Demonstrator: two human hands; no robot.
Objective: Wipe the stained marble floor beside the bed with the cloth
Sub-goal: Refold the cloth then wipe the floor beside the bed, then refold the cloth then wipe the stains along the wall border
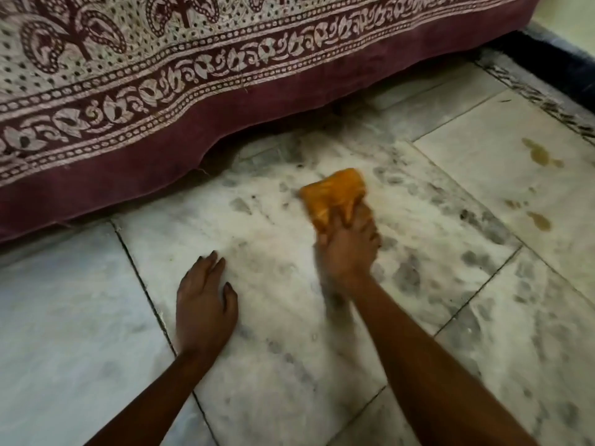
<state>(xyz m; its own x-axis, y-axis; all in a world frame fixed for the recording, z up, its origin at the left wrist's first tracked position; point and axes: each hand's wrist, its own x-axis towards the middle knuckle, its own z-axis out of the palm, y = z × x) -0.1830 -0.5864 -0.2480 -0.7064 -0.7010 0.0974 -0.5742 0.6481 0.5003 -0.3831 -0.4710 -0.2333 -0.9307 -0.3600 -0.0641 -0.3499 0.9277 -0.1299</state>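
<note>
I find the cloth (331, 193), orange and bunched, on the floor (80, 300) near the middle of the view, close to the bed (161, 91) but not touching it. Its long axis runs from the right hand (349, 249) away toward the bed, leaning a little left. The free end points at the bed's hem and the near end is gathered under the hand.

The right fingers (346, 217) are curled over that near end, grasping the cloth and holding it against the marble. I note the hand is slightly blurred.

The left hand (203, 304) lies flat on the floor left of the cloth and well apart from it. Its fingers (214, 262) are straight and released, holding nothing, with the tips toward the bed. It sits just right of a tile joint.

The tile under the cloth is mottled grey and white. I record two yellow-brown stains on the next tile to the right, toward the floor's right edge: a far stain (541, 154) and a near stain (539, 220), both apart from the cloth.

The bed's maroon printed cover hangs down to the floor along the upper left.
</note>
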